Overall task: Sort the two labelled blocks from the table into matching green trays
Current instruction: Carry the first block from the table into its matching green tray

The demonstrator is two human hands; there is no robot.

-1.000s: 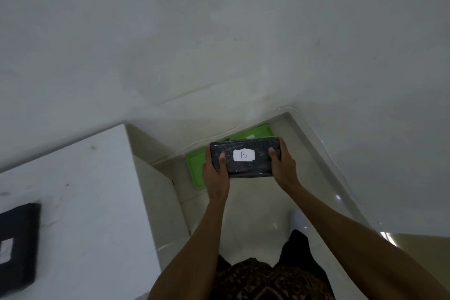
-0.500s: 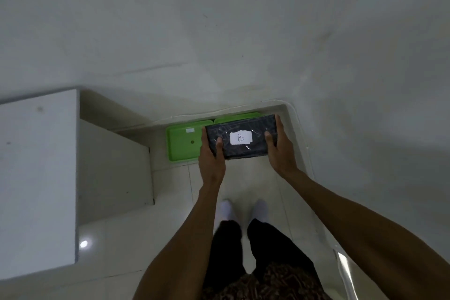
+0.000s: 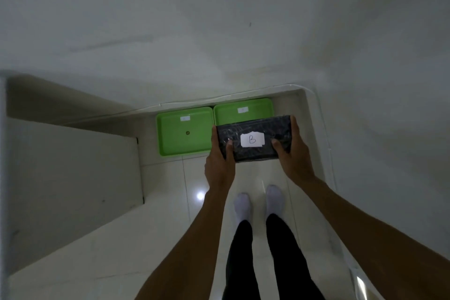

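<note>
I hold a dark wrapped block (image 3: 253, 139) with a white label reading B, gripped at both ends. My left hand (image 3: 219, 158) clasps its left end and my right hand (image 3: 292, 153) its right end. The block hovers above the floor, over the near part of the right green tray (image 3: 243, 109). The left green tray (image 3: 182, 134) lies beside it, touching it. Each tray carries a small white label too small to read. The second block is out of view.
The trays sit on the tiled floor against the wall, in a corner. A white table's side panel (image 3: 73, 165) stands to the left. My feet in white socks (image 3: 258, 202) are just behind the trays. A wall closes the right side.
The view has swung down and left; the table top has left the frame. Both trays have come fully into view, and the block now hangs over the right tray.
</note>
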